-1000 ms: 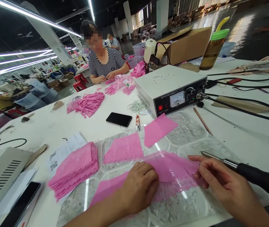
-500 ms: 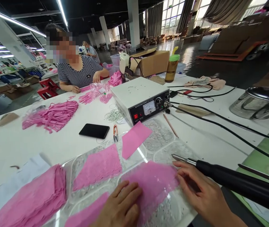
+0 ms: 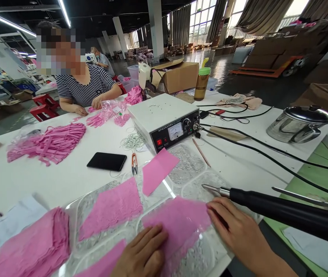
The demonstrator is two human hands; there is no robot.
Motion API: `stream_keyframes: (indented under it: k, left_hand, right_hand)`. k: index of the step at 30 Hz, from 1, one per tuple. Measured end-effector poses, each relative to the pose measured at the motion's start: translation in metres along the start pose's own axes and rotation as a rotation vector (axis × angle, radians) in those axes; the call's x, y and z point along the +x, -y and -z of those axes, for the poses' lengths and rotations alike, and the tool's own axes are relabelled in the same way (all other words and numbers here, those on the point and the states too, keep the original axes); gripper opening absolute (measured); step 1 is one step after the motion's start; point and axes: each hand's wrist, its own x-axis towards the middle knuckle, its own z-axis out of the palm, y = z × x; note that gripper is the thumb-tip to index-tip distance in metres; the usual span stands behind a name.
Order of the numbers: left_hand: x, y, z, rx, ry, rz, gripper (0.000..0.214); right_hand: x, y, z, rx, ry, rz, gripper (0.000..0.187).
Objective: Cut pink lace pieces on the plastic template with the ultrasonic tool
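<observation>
My left hand (image 3: 142,250) rests with its fingers lightly bent and lying on the left part of a pink fabric piece (image 3: 178,219). At the piece's right corner my right hand (image 3: 235,227) has its fingertips together on the edge. The fabric lies on a clear plastic sheet with molded outlines (image 3: 188,169). Just beyond my right hand runs a black-handled pen-like tool (image 3: 267,204) with a pointed metal tip; my fingers do not visibly wrap it. Other pink pieces (image 3: 114,206) lie on the sheet, and a folded pink stack (image 3: 34,244) sits at left.
A white control box (image 3: 164,119) with a dial and cables stands behind the sheet. Near it lie a phone (image 3: 107,161), thread snips (image 3: 134,163) and a pencil (image 3: 201,152). A metal pot (image 3: 299,125) is at right. A person in stripes (image 3: 85,84) sits across the table.
The view has swung slightly, so the scene sits further left. My right fingers have drawn closer together at the fabric's corner. My left hand stays on the piece.
</observation>
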Motion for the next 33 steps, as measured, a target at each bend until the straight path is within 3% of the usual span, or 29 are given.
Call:
stream_keyframes:
  k: [4, 9, 23, 33]
  left_hand:
    - [0.009, 0.000, 0.009, 0.011, -0.011, -0.033, 0.026]
    - [0.016, -0.001, 0.020, 0.008, 0.058, -0.027, 0.025]
    - [0.015, -0.004, 0.024, -0.005, 0.102, -0.010, 0.028]
    - [0.018, -0.011, 0.033, -0.038, 0.132, 0.017, 0.023]
  right_hand:
    - [0.003, 0.001, -0.006, -0.023, 0.004, -0.011, 0.025]
    - [0.005, -0.002, -0.007, -0.010, 0.046, -0.052, 0.029]
    - [0.007, -0.005, -0.007, -0.017, 0.156, -0.192, 0.026]
    - [0.009, -0.008, 0.006, 0.089, 0.265, -0.290, 0.026]
